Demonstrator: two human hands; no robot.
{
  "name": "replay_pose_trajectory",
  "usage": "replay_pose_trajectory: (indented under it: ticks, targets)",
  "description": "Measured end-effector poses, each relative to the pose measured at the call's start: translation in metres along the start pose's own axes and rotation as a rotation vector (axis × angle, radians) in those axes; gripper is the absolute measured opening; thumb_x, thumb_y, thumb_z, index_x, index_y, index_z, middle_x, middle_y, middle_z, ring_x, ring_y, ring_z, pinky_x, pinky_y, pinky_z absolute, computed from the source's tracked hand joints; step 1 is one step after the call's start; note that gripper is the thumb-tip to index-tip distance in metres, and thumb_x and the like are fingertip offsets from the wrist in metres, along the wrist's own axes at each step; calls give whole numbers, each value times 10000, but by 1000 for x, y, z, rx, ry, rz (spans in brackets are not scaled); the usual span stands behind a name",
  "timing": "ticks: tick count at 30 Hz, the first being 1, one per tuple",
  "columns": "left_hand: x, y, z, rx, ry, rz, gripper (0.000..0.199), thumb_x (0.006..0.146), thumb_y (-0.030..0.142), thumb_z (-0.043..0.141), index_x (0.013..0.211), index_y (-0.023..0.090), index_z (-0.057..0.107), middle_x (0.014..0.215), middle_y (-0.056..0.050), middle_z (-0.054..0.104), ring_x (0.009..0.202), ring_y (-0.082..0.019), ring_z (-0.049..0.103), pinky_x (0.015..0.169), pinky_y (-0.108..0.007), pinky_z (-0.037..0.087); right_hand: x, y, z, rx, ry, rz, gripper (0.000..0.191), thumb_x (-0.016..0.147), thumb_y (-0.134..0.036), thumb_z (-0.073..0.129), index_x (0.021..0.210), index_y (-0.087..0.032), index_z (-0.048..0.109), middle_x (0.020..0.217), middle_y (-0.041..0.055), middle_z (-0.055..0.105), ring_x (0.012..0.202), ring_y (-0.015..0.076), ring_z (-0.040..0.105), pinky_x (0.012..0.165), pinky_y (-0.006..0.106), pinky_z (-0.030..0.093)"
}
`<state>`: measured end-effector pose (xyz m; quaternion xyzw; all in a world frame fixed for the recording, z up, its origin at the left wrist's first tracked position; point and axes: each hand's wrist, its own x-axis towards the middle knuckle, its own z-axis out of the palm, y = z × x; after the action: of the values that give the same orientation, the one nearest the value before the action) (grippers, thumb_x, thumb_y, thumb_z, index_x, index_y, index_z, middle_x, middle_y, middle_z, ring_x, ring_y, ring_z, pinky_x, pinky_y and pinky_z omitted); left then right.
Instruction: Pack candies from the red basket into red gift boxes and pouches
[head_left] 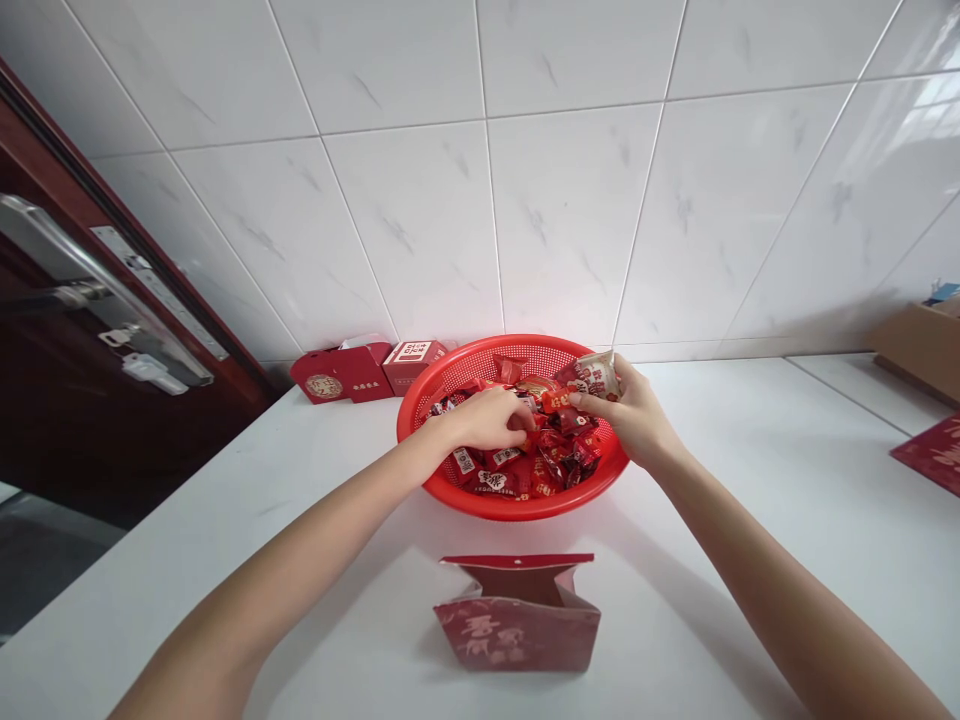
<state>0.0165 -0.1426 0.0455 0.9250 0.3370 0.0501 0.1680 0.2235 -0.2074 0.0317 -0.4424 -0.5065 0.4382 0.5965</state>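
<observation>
A red plastic basket (525,508) full of wrapped candies (551,465) stands on the white table near the wall. Inside it my left hand (495,418) reaches among the candies with curled fingers; what its fingertips hold, if anything, is hidden. At the basket's right rim my right hand (634,415) is closed on a white and red candy packet (598,374), with a small red-orange wrapper by the thumb. In front of the basket a dark red paper bag (521,635) stands upright, its top open.
Red boxes (345,385) stand against the tiled wall at the back left. A cardboard box (919,345) and a dark red item (934,455) lie at the far right. A brown door (60,400) with a metal handle is at the left.
</observation>
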Motion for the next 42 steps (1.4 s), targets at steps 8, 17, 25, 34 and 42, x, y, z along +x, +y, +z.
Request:
replay_pose_trajectory:
  ticks: [8,17,25,34,42]
  targets:
    - [-3,-1,-4,57,-266,-202,398,723,26,629,1006,227,825,780,3,778,686,-179,687,610,-241,458,-1,0,0,7,-16,8,430,623,-329,880,952,-224,623,818,6,741,707,216,703,688,387,611]
    - [-7,11,-1,40,-676,-107,486,692,193,748,1178,206,767,923,-26,751,710,-178,641,553,-230,450,-1,-2,0,-32,-39,7,429,641,-344,863,978,-230,623,880,22,744,779,239,709,724,402,605]
    - [5,27,1,176,-219,114,311,811,457,726,997,208,740,886,-39,713,783,-215,648,628,-280,426,1,1,-2,-68,-10,-25,402,650,-352,851,946,-223,611,829,9,726,754,225,687,711,380,565]
    - [32,39,21,28,-385,127,275,873,383,662,1112,253,702,904,-5,724,761,-201,660,584,-275,398,0,5,-3,-37,44,-54,389,674,-357,847,953,-238,604,831,3,725,761,228,694,714,392,578]
    - [27,20,3,-20,-388,-52,448,760,276,748,1203,213,747,1010,-16,773,864,-199,685,677,-239,464,-1,4,-2,-40,47,-57,385,667,-347,843,952,-240,608,800,-10,703,736,217,682,707,389,583]
